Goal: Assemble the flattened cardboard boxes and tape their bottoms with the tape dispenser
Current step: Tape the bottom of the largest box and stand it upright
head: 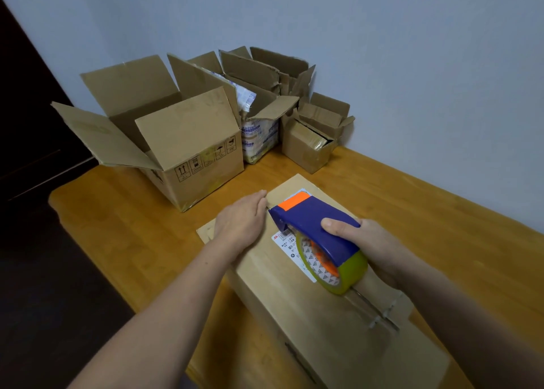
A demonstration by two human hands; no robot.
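1. Honey-coloured wooden table (441,212) below a pale blue-grey wall carried all the work. Nearest the camera lay the plain brown cardboard box (294,315), bottom up. Its centre seam showed at the near end, glossy as if under clear tape, with ragged scraps along it.
2. Farther along the seam, the right hand (374,244) was wrapped round the blue tape dispenser with an orange patch (312,223), thumb on top. Its yellow-green tape roll (350,274) sat at the rear and its nose was down on the box. If the wrist tilted, the strip would likely drift off the seam and leave one flap unheld.
3. A white printed shipping label (290,250) lay under the dispenser. Tape may wrinkle over its edge.
4. The left hand (241,221) lay flat with straight fingers, pressing the left flap just beside the dispenser's nose. Easing that pressure could let the flaps part. The fingertips were close to the cutting end, so a sudden pull risked a nick.
5. Nothing braced the box, so a hard stroke might have slid it away.
6. Beyond stood a large open brown carton with handling symbols (200,165), a blue-and-white printed open box (259,135) and a small brown open box (309,150). All were apart from the work.
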